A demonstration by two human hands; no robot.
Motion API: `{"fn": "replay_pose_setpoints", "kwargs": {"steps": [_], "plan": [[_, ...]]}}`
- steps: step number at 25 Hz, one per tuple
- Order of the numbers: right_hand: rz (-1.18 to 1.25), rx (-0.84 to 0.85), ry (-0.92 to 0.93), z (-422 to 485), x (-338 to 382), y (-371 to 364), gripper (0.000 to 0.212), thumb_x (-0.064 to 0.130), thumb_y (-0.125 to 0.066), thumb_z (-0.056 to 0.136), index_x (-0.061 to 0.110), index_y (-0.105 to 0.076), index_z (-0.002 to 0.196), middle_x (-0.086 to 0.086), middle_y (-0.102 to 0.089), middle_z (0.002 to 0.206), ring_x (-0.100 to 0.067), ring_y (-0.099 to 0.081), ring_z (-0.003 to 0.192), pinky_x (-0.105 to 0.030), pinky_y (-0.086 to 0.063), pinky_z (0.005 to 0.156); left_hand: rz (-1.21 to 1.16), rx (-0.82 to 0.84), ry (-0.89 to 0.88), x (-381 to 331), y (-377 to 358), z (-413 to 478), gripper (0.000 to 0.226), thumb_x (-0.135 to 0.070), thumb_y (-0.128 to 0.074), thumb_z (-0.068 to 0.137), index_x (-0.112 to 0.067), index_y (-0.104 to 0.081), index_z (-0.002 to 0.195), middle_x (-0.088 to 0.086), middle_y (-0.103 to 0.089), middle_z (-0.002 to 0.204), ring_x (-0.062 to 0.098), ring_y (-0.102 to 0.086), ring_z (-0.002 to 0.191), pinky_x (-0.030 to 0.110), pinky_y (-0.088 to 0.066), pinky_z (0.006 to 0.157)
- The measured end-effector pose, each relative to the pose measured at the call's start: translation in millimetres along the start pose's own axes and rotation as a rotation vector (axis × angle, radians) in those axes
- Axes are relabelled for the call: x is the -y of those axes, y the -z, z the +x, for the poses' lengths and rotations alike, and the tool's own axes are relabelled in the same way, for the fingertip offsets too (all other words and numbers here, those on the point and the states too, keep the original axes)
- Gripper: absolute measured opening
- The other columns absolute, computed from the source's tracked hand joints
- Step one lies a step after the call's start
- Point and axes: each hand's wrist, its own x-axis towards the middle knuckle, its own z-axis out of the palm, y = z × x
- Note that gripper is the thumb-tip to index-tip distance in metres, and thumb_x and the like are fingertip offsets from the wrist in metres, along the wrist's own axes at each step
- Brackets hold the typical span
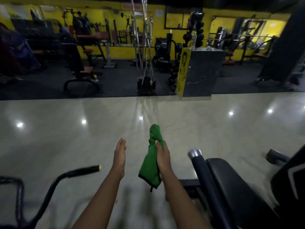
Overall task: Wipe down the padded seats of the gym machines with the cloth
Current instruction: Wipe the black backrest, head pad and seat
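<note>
though bunched, dark-edged green cloth [149, 169]

Both forearms reach forward, side by side. The right hand [162, 161] grips the cloth [150, 171], with the thumb pressed on it. The left hand [119, 157] is just left of the cloth, fingers straight and together, holding nothing.

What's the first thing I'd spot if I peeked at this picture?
The bright green cloth jumps out, gripped by the right hand in the middle, with the left hand open beside it. Past the shiny floor, yellow walls glow behind dark gym machines. A black padded seat waits at the lower right.
</note>
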Motion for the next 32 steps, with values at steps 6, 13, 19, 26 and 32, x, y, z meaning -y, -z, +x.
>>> {"fn": "replay_pose_setpoints", "kwargs": {"steps": [6, 13, 19, 26, 32], "plan": [[-0.023, -0.102, -0.022, 146, 33, -19, 0.027, 0.031, -0.046, 0.097, 0.015, -0.058, 0.114, -0.006, -0.062, 0.09, -0.021, -0.059, 0.083, -0.035, -0.05, 0.076, 0.061, 0.134, 0.008, -42, -53, 162, 0.05, -0.035, -0.033, 0.1, -0.017, -0.028, 0.146, 0.003, -0.033, 0.151, 0.017, -0.033, 0.138, 0.031, -0.02, 0.112], [-0.016, -0.319, 0.018, 320, 53, 19, 0.022, 0.032, -0.045, 0.096, 0.02, -0.06, 0.107, -0.011, -0.065, 0.093, -0.026, -0.061, 0.081, -0.039, -0.052, 0.076, 0.083, 0.327, 0.049, -43, -164, 322, 0.049, -0.036, -0.032, 0.101, -0.02, -0.028, 0.147, 0.0, -0.033, 0.151, 0.016, -0.032, 0.137, 0.026, -0.023, 0.107], [0.042, -0.473, 0.039, 501, 88, 70, 0.017, 0.034, -0.047, 0.095, 0.025, -0.061, 0.101, -0.015, -0.065, 0.097, -0.028, -0.062, 0.083, -0.045, -0.053, 0.08, 0.154, 0.52, 0.07, -58, -303, 481, 0.053, -0.042, -0.03, 0.1, -0.021, -0.025, 0.148, -0.002, -0.031, 0.152, 0.015, -0.03, 0.139, 0.027, -0.019, 0.11], [0.085, -0.63, 0.099, 691, 163, 144, 0.017, 0.033, -0.045, 0.096, 0.024, -0.061, 0.096, -0.012, -0.063, 0.092, -0.026, -0.061, 0.081, -0.042, -0.052, 0.079, 0.159, 0.627, 0.03, -93, -495, 648, 0.054, -0.044, -0.031, 0.099, -0.02, -0.028, 0.147, 0.0, -0.032, 0.152, 0.016, -0.03, 0.139, 0.028, -0.021, 0.108], [0.076, -0.766, 0.178, 857, 206, 246, 0.014, 0.033, -0.046, 0.095, 0.029, -0.059, 0.095, -0.016, -0.064, 0.097, -0.033, -0.063, 0.086, -0.047, -0.053, 0.081, 0.147, 0.815, 0.014, -87, -679, 759, 0.058, -0.051, -0.029, 0.097, -0.024, -0.025, 0.148, -0.004, -0.027, 0.154, 0.015, -0.025, 0.141, 0.032, -0.017, 0.111]]}}
